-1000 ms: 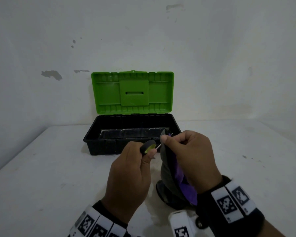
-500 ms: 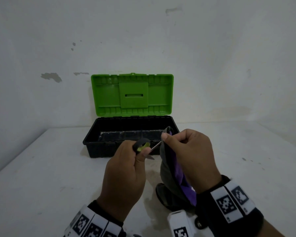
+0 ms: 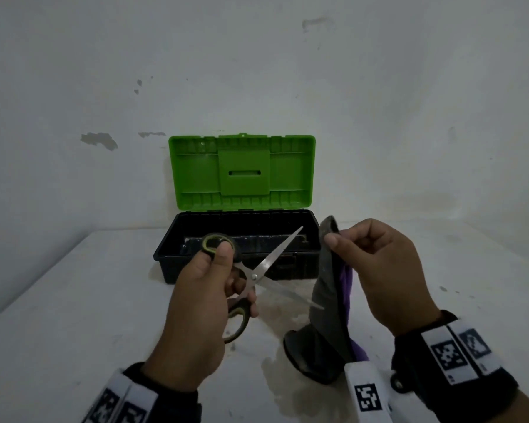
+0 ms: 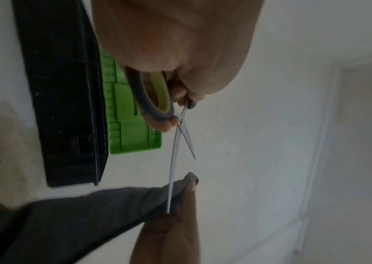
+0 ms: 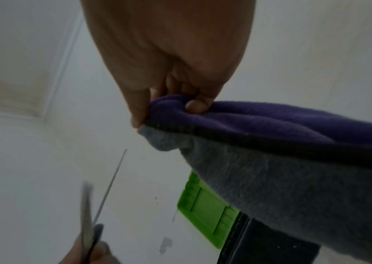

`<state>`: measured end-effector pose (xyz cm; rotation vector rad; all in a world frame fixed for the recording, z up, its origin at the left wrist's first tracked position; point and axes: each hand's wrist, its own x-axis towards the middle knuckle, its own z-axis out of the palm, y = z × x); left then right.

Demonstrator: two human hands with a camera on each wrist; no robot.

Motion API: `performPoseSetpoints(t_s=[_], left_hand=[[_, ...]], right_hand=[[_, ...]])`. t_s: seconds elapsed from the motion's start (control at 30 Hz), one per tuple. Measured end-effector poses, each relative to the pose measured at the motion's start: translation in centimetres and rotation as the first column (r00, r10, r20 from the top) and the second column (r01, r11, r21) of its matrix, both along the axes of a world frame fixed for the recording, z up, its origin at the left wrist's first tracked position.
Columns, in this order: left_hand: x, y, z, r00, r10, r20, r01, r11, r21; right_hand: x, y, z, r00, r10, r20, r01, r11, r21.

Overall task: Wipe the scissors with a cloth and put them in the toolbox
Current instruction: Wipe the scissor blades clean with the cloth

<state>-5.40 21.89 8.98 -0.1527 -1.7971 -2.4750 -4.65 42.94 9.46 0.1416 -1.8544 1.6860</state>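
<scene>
My left hand (image 3: 235,279) holds the black and yellow-green handled scissors (image 3: 258,271), thumb in the upper loop and fingers in the lower one. The blades are spread apart: one points up right over the toolbox, the other points right with its tip at the cloth. My right hand (image 3: 338,239) pinches the top of a grey and purple cloth (image 3: 327,300), which hangs down to the table. The left wrist view shows the scissors (image 4: 181,132) with the long blade lying across the cloth (image 4: 90,214). The toolbox (image 3: 242,219) stands open behind my hands, with a black base and a green lid (image 3: 242,172).
The white table (image 3: 74,300) meets a white wall just behind the toolbox. A damp-looking stain lies on the table under my hands. The table's left edge runs diagonally at the left.
The scissors were closed with the blade inside the cloth pinch; now the blades are spread wide. My left hand has drawn back to the left and turned, so both handles show.
</scene>
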Motion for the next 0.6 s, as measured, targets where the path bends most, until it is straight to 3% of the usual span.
performPoseSetpoints(t_s=[0.1, 0.2, 0.47, 0.6], left_hand=[[0.0, 0.2, 0.3, 0.973, -0.139, 0.185, 0.117, 0.985, 0.129], [0.3, 0.7, 0.2, 0.95, -0.177, 0.258, 0.142, 0.979, 0.146], [1.0, 1.5, 0.8, 0.93, -0.205, 0.304, 0.172, 0.976, 0.132], [1.3, 1.5, 0.7, 0.934, -0.19, 0.303, 0.174, 0.982, 0.078]], right_hand=[[0.6, -1.2, -0.2, 0.993, 0.11, -0.049, -0.109, 0.994, 0.023], [0.8, -2.1, -0.4, 0.987, 0.149, -0.064, -0.146, 0.988, 0.051], [0.3, -3.5, -1.6, 0.983, 0.181, -0.009, -0.179, 0.979, 0.095], [0.5, -3.6, -2.0, 0.992, 0.126, -0.032, -0.118, 0.977, 0.178]])
